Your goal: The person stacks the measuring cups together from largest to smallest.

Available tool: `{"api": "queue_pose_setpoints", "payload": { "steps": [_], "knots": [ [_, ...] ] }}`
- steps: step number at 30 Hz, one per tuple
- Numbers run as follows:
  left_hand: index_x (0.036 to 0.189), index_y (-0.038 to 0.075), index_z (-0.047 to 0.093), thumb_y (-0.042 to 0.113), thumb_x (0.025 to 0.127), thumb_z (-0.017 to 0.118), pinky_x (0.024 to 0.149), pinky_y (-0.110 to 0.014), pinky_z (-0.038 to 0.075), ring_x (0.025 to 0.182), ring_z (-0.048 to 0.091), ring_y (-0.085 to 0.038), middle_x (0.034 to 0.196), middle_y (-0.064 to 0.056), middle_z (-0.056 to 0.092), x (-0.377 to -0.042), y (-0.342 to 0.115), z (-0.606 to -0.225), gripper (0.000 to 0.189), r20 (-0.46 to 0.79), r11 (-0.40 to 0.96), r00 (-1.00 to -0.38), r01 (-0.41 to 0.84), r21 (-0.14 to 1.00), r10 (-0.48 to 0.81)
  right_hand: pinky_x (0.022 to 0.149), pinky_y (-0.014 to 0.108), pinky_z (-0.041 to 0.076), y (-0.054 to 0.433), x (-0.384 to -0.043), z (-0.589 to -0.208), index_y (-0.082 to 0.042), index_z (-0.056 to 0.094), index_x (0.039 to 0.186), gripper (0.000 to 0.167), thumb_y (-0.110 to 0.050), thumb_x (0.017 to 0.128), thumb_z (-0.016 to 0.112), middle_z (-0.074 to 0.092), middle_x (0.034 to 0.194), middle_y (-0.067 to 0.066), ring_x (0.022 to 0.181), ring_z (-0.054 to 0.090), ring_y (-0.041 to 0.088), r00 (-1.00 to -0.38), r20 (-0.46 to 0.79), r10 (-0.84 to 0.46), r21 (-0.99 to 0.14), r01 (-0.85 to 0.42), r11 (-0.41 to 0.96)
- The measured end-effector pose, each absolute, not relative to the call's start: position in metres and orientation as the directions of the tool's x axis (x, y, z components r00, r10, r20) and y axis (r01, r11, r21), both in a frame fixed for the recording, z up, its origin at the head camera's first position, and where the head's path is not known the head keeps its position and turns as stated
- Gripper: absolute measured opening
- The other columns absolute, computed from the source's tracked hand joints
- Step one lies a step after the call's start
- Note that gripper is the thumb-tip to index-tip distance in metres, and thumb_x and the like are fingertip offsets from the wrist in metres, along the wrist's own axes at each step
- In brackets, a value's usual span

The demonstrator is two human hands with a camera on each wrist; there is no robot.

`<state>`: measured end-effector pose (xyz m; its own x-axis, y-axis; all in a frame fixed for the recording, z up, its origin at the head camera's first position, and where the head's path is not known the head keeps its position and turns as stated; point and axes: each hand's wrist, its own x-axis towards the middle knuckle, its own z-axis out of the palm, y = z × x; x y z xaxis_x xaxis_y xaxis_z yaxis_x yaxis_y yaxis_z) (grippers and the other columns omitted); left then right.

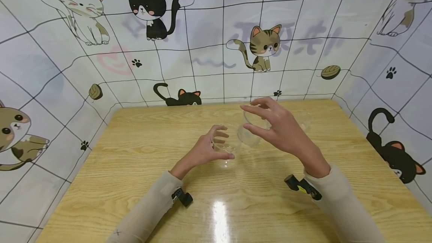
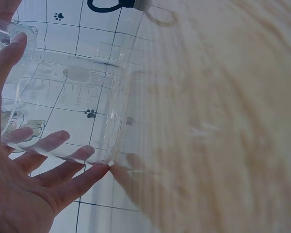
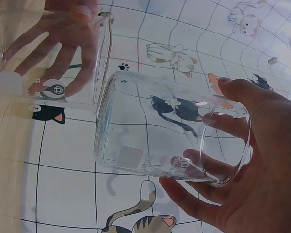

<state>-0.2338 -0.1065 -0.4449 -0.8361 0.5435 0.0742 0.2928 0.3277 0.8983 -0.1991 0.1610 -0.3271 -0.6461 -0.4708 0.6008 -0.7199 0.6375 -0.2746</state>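
A white cloth with a dark grid and cartoon cats hangs behind a light wooden table (image 1: 145, 160), whose surface carries a bright streak of reflected light. On the table stands a clear measuring glass (image 2: 70, 109) with white markings, mouth upward. The left hand (image 1: 209, 147) holds it from the side, thumb on the near wall and the four fingers spread along the far wall, seen through it. The right hand (image 1: 280, 123) holds a second clear glass (image 3: 153, 131) off the table, thumb on one side and fingers round the other, close to the rim; its base reaches beyond the fingertips, just beside the standing one's mouth. Whether the two touch, one cannot tell. Another faint clear vessel (image 1: 305, 120) shows beyond the right wrist. Both sleeves (image 1: 148, 205) are beige, each with a small black camera (image 1: 183, 197) strapped on.
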Motion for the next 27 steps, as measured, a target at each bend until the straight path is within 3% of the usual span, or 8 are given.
{"api": "queue_pose_setpoints", "payload": {
  "steps": [5,15,27],
  "knots": [
    [0.154,0.027,0.035,0.051,0.078,0.089,0.1,-0.051,0.055,0.135,0.059,-0.036,0.152,-0.016,0.054,-0.235,-0.107,-0.445,0.096,0.073,0.333,-0.838,0.293,0.896,0.54,0.072,0.037,0.053,0.158,-0.201,-0.327,-0.019,0.066,0.14,0.052,-0.025,0.09,0.082,0.062,0.131,0.01,0.098,0.063,0.021,-0.641,0.603,-0.475,-0.28,-0.728,0.626],
    [0.157,0.016,0.032,0.053,0.077,0.089,0.099,-0.052,0.056,0.134,0.06,-0.038,0.151,-0.017,0.055,-0.236,-0.107,-0.447,0.105,0.086,0.332,-0.832,0.31,0.891,0.548,0.074,0.038,0.054,0.153,-0.202,-0.328,-0.02,0.067,0.14,0.052,-0.026,0.09,0.082,0.062,0.13,0.01,0.099,0.064,0.022,-0.63,0.608,-0.484,-0.271,-0.737,0.619],
    [0.157,0.018,0.032,0.052,0.078,0.089,0.098,-0.049,0.057,0.133,0.06,-0.037,0.151,-0.015,0.055,-0.235,-0.107,-0.447,0.103,0.086,0.333,-0.834,0.309,0.891,0.545,0.073,0.037,0.054,0.146,-0.205,-0.325,-0.019,0.068,0.138,0.052,-0.029,0.09,0.082,0.063,0.13,0.012,0.099,0.065,0.023,-0.607,0.626,-0.49,-0.255,-0.753,0.606]
  ]
}}
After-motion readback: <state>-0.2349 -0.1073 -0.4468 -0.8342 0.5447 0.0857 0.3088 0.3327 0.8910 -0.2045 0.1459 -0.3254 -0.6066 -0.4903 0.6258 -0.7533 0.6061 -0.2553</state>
